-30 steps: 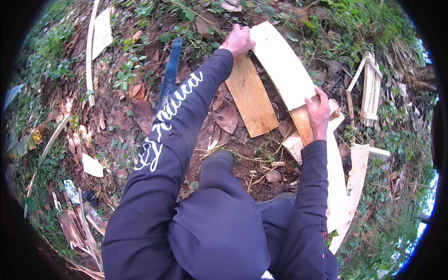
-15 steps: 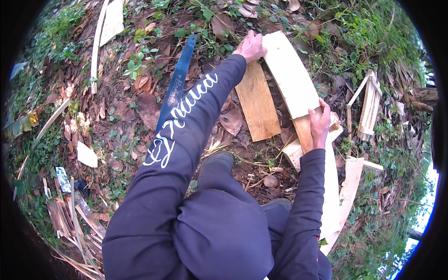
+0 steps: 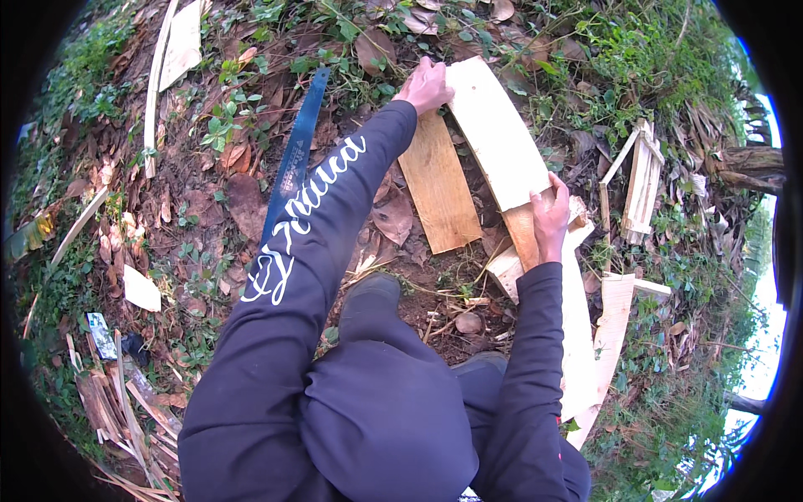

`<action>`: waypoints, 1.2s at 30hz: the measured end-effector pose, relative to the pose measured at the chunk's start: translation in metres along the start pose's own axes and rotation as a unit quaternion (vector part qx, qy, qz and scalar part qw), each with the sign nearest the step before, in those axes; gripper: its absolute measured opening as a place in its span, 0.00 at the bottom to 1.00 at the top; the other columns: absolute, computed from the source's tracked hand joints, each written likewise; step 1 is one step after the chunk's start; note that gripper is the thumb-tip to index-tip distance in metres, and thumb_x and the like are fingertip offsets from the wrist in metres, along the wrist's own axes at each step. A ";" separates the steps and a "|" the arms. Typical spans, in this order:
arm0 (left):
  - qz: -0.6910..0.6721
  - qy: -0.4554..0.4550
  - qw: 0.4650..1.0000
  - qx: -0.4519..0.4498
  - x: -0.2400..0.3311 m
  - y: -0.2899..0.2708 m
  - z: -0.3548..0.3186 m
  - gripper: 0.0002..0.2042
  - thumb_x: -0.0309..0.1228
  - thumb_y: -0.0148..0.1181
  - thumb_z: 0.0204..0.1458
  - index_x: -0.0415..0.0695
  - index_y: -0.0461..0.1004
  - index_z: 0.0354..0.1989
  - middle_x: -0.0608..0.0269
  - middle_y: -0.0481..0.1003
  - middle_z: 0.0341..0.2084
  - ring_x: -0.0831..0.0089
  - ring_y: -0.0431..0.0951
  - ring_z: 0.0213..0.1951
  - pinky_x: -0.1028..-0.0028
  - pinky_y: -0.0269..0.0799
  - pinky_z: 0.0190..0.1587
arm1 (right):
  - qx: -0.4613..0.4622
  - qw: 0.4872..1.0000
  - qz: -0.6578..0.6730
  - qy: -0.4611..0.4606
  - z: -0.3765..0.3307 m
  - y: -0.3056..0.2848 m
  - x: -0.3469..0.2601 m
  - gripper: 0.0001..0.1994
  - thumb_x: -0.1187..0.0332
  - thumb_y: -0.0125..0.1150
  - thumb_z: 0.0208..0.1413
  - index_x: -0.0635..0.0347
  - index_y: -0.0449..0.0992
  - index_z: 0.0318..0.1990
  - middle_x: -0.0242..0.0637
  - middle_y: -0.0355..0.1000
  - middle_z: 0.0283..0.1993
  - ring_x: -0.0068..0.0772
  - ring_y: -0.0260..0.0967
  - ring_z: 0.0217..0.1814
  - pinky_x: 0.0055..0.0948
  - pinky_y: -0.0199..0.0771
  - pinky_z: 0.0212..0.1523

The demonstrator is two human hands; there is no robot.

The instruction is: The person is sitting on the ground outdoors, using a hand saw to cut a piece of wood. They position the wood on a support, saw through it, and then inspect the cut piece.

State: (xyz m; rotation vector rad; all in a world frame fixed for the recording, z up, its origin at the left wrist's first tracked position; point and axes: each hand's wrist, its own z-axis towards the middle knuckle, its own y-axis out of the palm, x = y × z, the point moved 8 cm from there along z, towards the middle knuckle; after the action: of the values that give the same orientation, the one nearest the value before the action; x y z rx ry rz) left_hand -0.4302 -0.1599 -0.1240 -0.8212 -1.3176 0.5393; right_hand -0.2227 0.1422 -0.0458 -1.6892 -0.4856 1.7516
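Observation:
A pale wooden board (image 3: 498, 134) lies slanting between my hands. My left hand (image 3: 427, 86) is closed at its far left corner, its fingertips partly hidden. At the near right corner, my right hand (image 3: 550, 219) grips the board with the thumb near the top edge. A browner plank (image 3: 522, 238) shows beneath the near end of the pale board. Just left of it, another brown plank (image 3: 442, 192) lies on the soil, its far end under my left hand. A handsaw blade (image 3: 294, 159) lies left of my left forearm, its lower end hidden by the sleeve.
Long pale boards (image 3: 615, 322) lie beside my right forearm, near a bundle of thin wood strips (image 3: 642, 184). Split wood pieces (image 3: 104, 402) are heaped at lower left. A small offcut (image 3: 141, 289) and a pale board (image 3: 181, 46) lie at left among leaves and weeds.
The whole view has shifted slightly, so things sit a little farther left in it. Both hands keep their places on the pale board.

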 end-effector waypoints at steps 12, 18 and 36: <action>-0.026 -0.017 0.999 -0.006 0.008 -0.006 -0.003 0.23 0.40 0.60 0.51 0.32 0.72 0.49 0.32 0.67 0.50 0.38 0.71 0.55 0.53 0.70 0.59 | 0.035 0.992 -0.104 -0.065 -0.016 -0.005 -0.030 0.31 0.66 0.63 0.57 0.65 0.61 0.67 0.53 0.65 0.63 0.54 0.61 0.69 0.46 0.58 0.70; 0.142 0.108 0.947 0.266 0.058 -0.046 -0.037 0.26 0.38 0.67 0.46 0.36 0.71 0.51 0.45 0.71 0.46 0.56 0.75 0.43 0.62 0.74 0.48 | 0.009 0.963 -0.247 -0.105 -0.072 -0.004 -0.046 0.45 0.55 0.73 0.47 0.60 0.56 0.70 0.51 0.57 0.69 0.54 0.50 0.74 0.51 0.50 0.73; -0.471 -0.271 0.830 -0.128 0.102 0.071 -0.145 0.23 0.34 0.71 0.52 0.45 0.56 0.38 0.62 0.73 0.32 0.77 0.78 0.29 0.76 0.78 0.32 | -0.035 0.963 -0.261 -0.056 -0.077 0.001 -0.044 0.40 0.72 0.77 0.37 0.59 0.62 0.60 0.50 0.53 0.68 0.56 0.48 0.74 0.49 0.50 0.74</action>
State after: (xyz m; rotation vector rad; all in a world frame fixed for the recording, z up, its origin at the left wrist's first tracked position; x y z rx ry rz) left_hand -0.2617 -0.0705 -0.1222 -0.1203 -2.1413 -0.2375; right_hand -0.1489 0.0990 -0.0219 -1.3475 -0.9582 1.4519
